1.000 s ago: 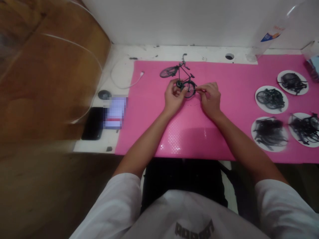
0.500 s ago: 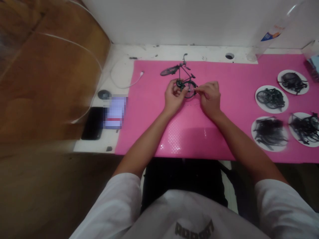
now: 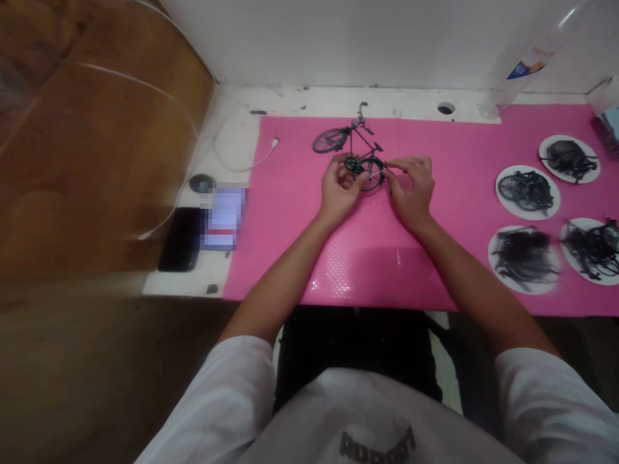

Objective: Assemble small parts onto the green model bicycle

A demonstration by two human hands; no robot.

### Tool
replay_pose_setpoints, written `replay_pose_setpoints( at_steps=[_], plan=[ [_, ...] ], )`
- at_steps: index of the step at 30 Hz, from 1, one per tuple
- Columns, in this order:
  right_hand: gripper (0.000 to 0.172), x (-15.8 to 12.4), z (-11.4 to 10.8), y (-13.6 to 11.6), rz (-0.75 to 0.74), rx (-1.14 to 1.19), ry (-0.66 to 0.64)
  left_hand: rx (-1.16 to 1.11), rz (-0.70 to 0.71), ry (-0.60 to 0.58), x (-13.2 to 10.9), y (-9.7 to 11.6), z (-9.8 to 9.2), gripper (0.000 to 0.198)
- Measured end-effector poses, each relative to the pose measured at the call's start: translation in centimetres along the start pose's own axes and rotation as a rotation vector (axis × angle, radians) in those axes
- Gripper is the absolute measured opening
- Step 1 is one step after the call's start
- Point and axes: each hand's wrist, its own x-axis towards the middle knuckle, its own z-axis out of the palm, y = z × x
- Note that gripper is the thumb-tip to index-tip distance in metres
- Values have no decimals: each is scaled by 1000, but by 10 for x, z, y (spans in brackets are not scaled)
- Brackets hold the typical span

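The white tabletop [image 3: 387, 102] stands against a pale wall and carries a pink mat [image 3: 280, 225], which covers most of the work area. A clear bottle [image 3: 526, 69] with a blue-and-orange label stands at the rear, on the right. A white cable [image 3: 275, 143] curves across the left side; its plug rests on the mat.

The dark model bicycle [image 3: 351, 145] is located at the rear centre of the mat, between the hands. Its handlebar points to the rear, the front wheel extends to the left, and the rear wheel is nearest the person, with the saddle just behind it.

Four white plates [image 3: 556, 192] are set on the right side of the mat; each holds dark parts, some with wheels visible. On the left of the tabletop, a black flat device [image 3: 180, 240] lies beside a second device with a blurred, lit screen [image 3: 223, 216].

The left hand [image 3: 340, 187] grasps the bicycle at the rear wheel: its grip is closed, thumb on the wheel, other fingers partly hidden behind. The right hand [image 3: 412, 185] is beside the same wheel; its grip pinches a thin bright rod [image 3: 378, 173] between thumb and forefinger. The rod crosses the wheel toward the hub.
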Motion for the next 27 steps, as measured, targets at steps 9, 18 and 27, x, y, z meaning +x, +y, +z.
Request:
replay_pose_setpoints(
  at_steps=[9, 18, 27],
  plan=[
    [39, 1, 0, 1, 9, 44, 7, -10, -17, 22, -1, 5, 3, 76],
    [40, 2, 1, 2, 11, 34, -11, 8, -7, 29, -2, -4, 1, 78],
    [47, 3, 1, 0, 33, 58, 7, 21, -1, -8, -3, -5, 1, 74]
  ],
)
